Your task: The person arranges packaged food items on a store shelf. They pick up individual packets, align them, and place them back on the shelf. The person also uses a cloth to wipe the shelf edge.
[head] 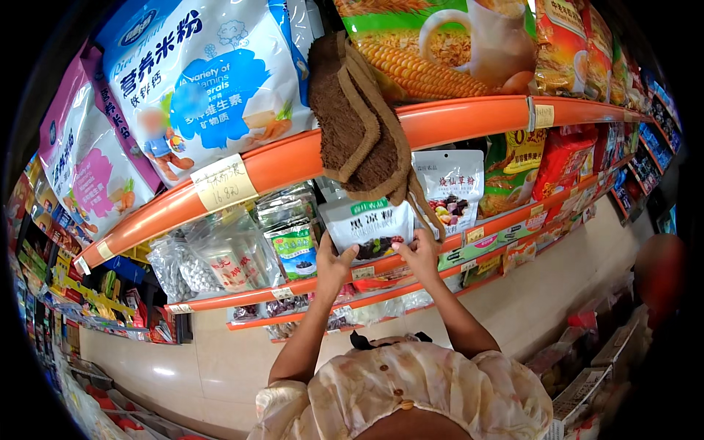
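Note:
Between my two hands is a white and silver foil pouch [366,228] with dark berries pictured on its front. My left hand [334,264] grips its lower left corner, thumb on the front. The lower right corner is in my right hand [421,253], also with the thumb on the front. The pouch is at the front of an orange-edged shelf [308,284]; whether it rests there I cannot tell. A similar pouch [451,187] stands to its right, and a green and blue packet [295,250] to its left. A brown cloth [357,121] hangs over the upper shelf edge, just above the pouch.
Large bags of rice flour [209,82] and cereal bags [440,49] fill the upper shelf [462,118]. Clear bags [234,264] stand at the left of the middle shelf. Lower shelves hold more packets. Boxes of goods [583,390] stand across the tiled floor [209,363] at the lower right.

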The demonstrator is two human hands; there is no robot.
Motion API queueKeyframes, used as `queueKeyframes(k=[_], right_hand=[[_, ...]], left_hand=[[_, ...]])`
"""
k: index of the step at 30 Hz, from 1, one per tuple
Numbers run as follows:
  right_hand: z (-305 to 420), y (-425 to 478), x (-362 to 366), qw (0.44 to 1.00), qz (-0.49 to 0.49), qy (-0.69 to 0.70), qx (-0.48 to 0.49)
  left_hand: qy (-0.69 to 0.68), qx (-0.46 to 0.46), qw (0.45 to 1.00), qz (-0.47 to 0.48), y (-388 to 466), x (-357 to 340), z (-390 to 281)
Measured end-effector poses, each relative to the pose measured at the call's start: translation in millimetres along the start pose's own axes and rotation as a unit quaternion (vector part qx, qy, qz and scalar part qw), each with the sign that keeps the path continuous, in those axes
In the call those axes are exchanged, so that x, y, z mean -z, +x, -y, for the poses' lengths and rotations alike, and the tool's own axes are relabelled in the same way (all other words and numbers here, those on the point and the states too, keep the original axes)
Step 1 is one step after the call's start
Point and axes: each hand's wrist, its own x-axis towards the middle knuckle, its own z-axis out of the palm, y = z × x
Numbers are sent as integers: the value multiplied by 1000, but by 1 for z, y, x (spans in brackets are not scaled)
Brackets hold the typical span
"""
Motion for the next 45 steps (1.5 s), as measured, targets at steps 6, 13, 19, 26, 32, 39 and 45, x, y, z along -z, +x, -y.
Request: queueKeyframes(k=[6, 13, 19, 26, 32, 39, 45], right_hand=[[-6, -4, -1, 998, -21, 10, 60], [3, -10, -4, 981, -5, 185, 56], [-8, -9, 2, 980, 39, 188, 58], [2, -9, 1, 977, 22, 213, 19], [1, -7, 3, 977, 22, 214, 1], [1, -7, -2, 976, 11, 218, -2], [3, -5, -4, 982, -5, 189, -13]], left_hand=[[-106, -32, 994, -5, -20, 7, 4], [-82, 115, 988, -63, 11, 23, 8], [45, 77, 996, -1, 32, 16, 21], [328, -1, 937, -122, 45, 10, 30], [356, 19, 932, -73, 49, 6, 33], [119, -69, 989, -47, 48, 23, 63], [-128, 64, 990, -1, 32, 21, 14]])
